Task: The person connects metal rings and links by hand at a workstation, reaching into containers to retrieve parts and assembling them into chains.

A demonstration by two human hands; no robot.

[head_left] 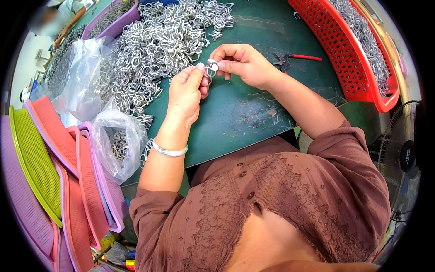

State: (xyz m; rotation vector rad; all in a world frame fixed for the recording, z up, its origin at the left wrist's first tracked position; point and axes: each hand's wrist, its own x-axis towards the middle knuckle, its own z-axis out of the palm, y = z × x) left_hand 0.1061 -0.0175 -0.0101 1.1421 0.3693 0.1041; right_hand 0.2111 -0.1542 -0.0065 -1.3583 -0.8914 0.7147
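Note:
Above the green tabletop, my two hands meet in the middle of the view. My left hand (187,90) is closed, thumb and fingers pinching a small silvery metal ring (210,72). Close against it, my right hand (241,65) pinches a small shiny metal piece (214,65) with a pale round face. Whether the two pieces are joined I cannot tell. Just beyond my left hand spreads a large heap of silvery metal rings (156,41). To the right of my right hand lies a pair of pliers (294,57) with red handles and dark jaws.
A red perforated basket (349,59) full of metal pieces stands at the right. On the left are a clear plastic bag (120,140) holding rings and stacked coloured baskets (38,158). A purple basket (124,20) sits at the back left. A fan (401,154) stands at far right.

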